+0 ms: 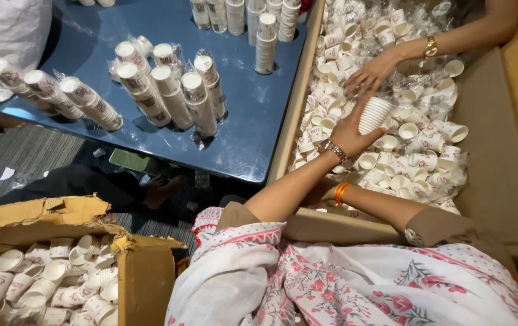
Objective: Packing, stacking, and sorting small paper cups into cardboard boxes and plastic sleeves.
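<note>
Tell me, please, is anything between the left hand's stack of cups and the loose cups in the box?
Only another person's hand, just beyond the stack; the loose cups beside and below it lie open.

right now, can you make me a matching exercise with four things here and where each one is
Things:
1. stack of white cups
2. wrapped cup sleeves
3. torn carton
4. other person's hand

Places:
A. lying on the blue table
B. bottom left of the view, filled with loose cups
C. gripped in the left hand
D. reaching over the loose cups in the big box

Pairs: 1-C, 2-A, 3-B, 4-D
</note>
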